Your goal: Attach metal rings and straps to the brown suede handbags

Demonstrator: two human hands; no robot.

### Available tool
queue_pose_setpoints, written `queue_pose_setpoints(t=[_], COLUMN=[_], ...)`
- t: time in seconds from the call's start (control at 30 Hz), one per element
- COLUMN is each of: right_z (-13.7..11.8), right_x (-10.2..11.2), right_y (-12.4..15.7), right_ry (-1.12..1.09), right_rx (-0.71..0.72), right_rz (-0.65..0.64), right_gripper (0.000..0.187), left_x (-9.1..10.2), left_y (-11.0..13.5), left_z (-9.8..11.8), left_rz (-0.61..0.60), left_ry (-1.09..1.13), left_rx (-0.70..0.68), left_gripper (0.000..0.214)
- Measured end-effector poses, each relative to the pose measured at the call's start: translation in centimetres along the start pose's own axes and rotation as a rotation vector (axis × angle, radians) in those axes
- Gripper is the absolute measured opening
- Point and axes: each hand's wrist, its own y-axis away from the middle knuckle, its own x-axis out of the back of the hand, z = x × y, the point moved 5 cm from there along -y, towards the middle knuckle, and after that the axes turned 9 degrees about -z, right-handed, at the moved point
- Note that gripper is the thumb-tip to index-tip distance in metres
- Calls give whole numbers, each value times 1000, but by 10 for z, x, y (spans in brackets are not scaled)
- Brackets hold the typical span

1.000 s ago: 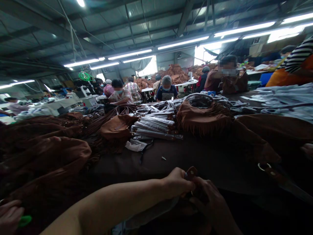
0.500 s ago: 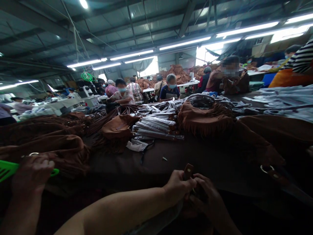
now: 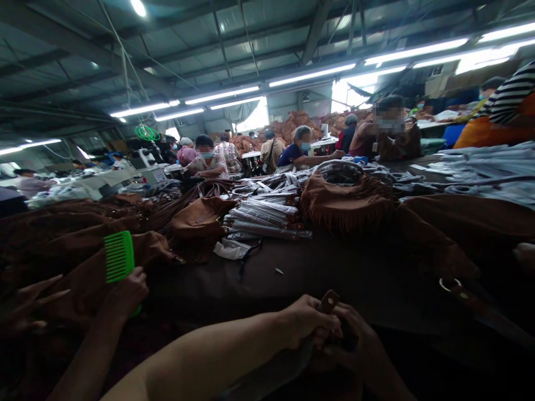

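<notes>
My left hand (image 3: 307,320) pinches a brown leather strap end (image 3: 329,301) with a pale metal rivet, which sticks up above the fingers. Close against it, my right hand (image 3: 355,334) has its fingers curled at the lower part of the same strap. The dark shadow there hides exactly what those fingers hold. Translucent plastic wrapping (image 3: 276,365) hangs below my left forearm. Beyond my hands, a small pale scrap (image 3: 279,271) lies on the dark tabletop (image 3: 234,278).
At left, a co-worker's hand (image 3: 129,289) holds a green comb (image 3: 119,256) over brown fabric. Plastic-wrapped straps (image 3: 267,214) lie between fringed brown bags (image 3: 346,200). A strap with a metal ring (image 3: 450,285) is at right. Other people sit at tables behind.
The co-worker's green comb has swung right and upright, and another hand shows at far left. My hands stay together; the strap end tilts further right. A person in the background extends an arm.
</notes>
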Motion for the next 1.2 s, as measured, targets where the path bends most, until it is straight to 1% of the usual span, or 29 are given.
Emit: queue_pose_setpoints(t=[0.07, 0.17, 0.23, 0.33, 0.4, 0.47, 0.57, 0.63, 0.7, 0.77, 0.83, 0.9, 1.0, 1.07, 1.13, 1.2], right_z=[2, 3, 2, 0, -3, -10, -25, -35, -42, -45, -43, -38, -31, -29, -29, -29], right_x=[2, 6, 8, 11, 9, 7, 7, 9, 10, 10, 9, 7, 5, 3, 1, -1], right_y=[0, 0, 0, 0, 0, 0, 0, -1, -3, -4, -4, -3, 0, 1, 2, 1], right_ry=[-48, -131, -178, -147, -41, 118, 379, 495, 558, 608, 638, 631, 595, 582, 583, 588], right_rx=[-29, -33, -18, -28, -32, -15, 62, 151, 230, 282, 295, 266, 184, 172, 199, 234], right_rz=[15, -27, -58, -39, -13, 23, 99, 130, 125, 97, 71, 87, 159, 174, 147, 75], right_gripper=[56, 65, 58, 37, 34, 31, 26, 25, 20, 18, 20, 26, 32, 33, 32, 31], left_x=[-1, 3, 7, 13, 13, 15, 20, 22, 22, 24, 24, 23, 21, 21, 21, 20], left_y=[0, -2, -3, -4, -4, -1, 4, 6, 7, 6, 5, 5, 6, 7, 8, 9], left_z=[-2, -1, 1, 1, 0, 0, -1, -2, -4, -5, -6, -6, -4, -2, 0, 0], left_rz=[-8, -47, -54, -49, -71, -56, 13, 12, -12, -13, -9, -5, -7, -6, -9, -19], left_ry=[-30, -198, -276, -205, -159, -156, -150, -151, -152, -143, -124, -102, -80, -86, -103, -123], left_rx=[-100, -220, -258, -204, -120, -52, 10, 37, 44, 36, 24, 24, 27, 38, 67, 109], left_gripper=[32, 39, 43, 48, 49, 46, 43, 41, 41, 42, 43, 42, 41, 41, 42, 43])
